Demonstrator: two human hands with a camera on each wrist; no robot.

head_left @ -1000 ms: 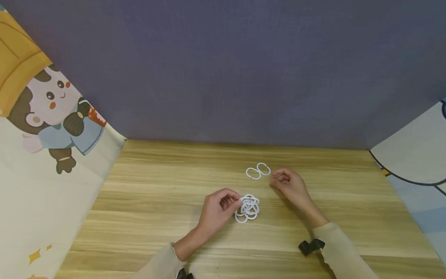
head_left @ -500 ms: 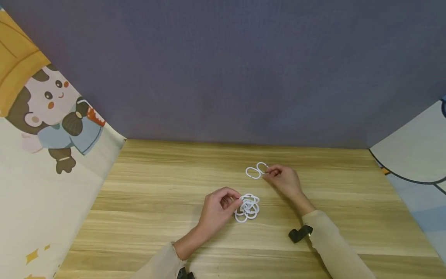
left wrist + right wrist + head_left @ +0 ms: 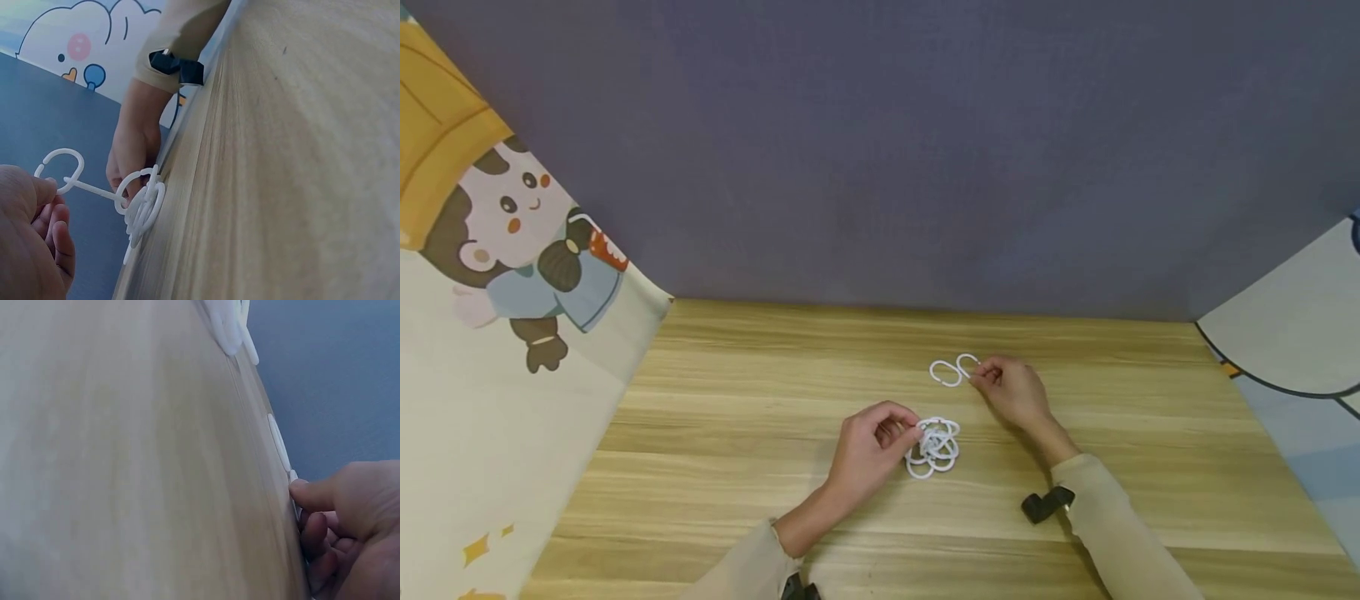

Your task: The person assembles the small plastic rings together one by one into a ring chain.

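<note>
My left hand [image 3: 871,446] pinches one white open plastic ring [image 3: 74,164] between thumb and index finger. That ring is hooked to another, and a linked pile of white rings [image 3: 938,450] hangs below it, close to the wooden tabletop. Farther back, two loose rings lie side by side on the table. The left one [image 3: 945,373] is fully visible, with a small gap in it. My right hand [image 3: 1013,392] pinches the edge of the right ring [image 3: 967,360], and its fingertips cover part of it. In the right wrist view that ring [image 3: 293,477] is seen edge-on at the thumb.
The wooden table [image 3: 737,400] runs back to a dark blue-grey panel [image 3: 925,167]. Cartoon-printed walls [image 3: 512,250] stand at left and right. A black wrist strap [image 3: 1047,503] sits on the right sleeve.
My right hand has moved left to the right-hand loose ring and now pinches its edge, shifting it slightly. The left hand stays in place, holding its ring.
</note>
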